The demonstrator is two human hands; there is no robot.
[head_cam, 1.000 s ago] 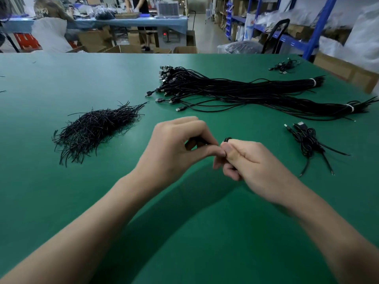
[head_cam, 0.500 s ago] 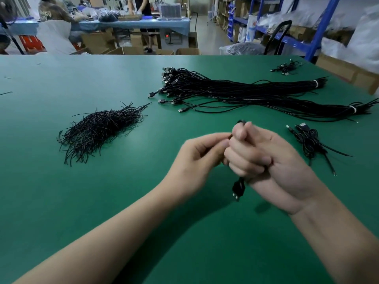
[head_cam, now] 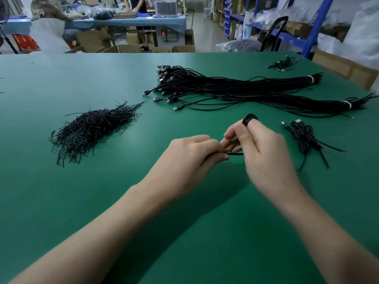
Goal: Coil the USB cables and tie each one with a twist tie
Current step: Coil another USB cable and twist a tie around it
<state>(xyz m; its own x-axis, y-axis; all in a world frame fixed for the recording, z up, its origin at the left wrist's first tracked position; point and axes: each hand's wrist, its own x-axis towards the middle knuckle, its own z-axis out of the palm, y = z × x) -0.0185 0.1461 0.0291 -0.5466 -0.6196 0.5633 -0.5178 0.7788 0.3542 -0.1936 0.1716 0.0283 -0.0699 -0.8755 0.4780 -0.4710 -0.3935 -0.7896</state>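
Note:
My right hand [head_cam: 264,148] grips a small coil of black USB cable [head_cam: 249,119]; its loops stick out above my fingers. A short black strand [head_cam: 235,153] runs from that hand to my left hand [head_cam: 192,154], which pinches it between curled fingers just above the green table [head_cam: 102,201]. Whether the strand is cable or twist tie is unclear. A heap of black twist ties [head_cam: 92,130] lies to the left. A long bundle of uncoiled USB cables [head_cam: 235,90] stretches across the back of the table. Coiled, tied cables [head_cam: 305,138] lie right of my right hand.
Another small cluster of cables [head_cam: 284,63] sits at the table's far right corner. Beyond the table are cardboard boxes [head_cam: 123,48], blue shelving [head_cam: 315,27] and a blue-covered work table [head_cam: 131,21] with people at it.
My right hand has turned so that the coil now shows above its fingers, and the plug that hung below it is out of sight. Both hands have moved slightly apart, with a strand stretched between them.

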